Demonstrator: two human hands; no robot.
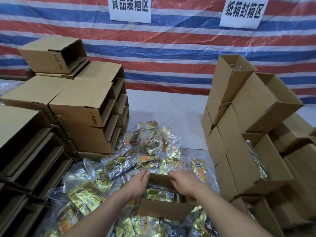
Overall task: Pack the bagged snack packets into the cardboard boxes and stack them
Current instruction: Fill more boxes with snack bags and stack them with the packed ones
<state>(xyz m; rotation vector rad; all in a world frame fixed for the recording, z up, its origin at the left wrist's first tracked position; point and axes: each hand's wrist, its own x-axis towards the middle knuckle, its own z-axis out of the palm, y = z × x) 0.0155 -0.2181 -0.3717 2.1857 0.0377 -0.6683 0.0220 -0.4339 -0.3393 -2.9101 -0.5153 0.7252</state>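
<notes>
Gripping the far rim of the open cardboard box (164,212) with the right hand (183,184), fingers curled over the edge; left hand (138,183) pressing along the box's left side, fingers mostly straight, grip there looking loose rather than closed. Showing inside the box: a bagged snack packet (162,195), gold and dark with a barcode facing up. Sitting on, and ringed by, a loose heap of snack packets (145,147) in clear bags, spreading across the white worktop (171,106) from the near edge toward the middle. Rising at the left: a stack of empty cardboard boxes (89,117) lying on their sides, open mouths turned rightward, one more perched tilted at the top. Standing at the right: a stack of filled boxes (248,142), flaps open, with bagged packets peeking out of one near the middle. Hanging behind everything: a red, white and blue striped tarp (171,48), carrying two white paper signs (130,8) printed with black characters.
</notes>
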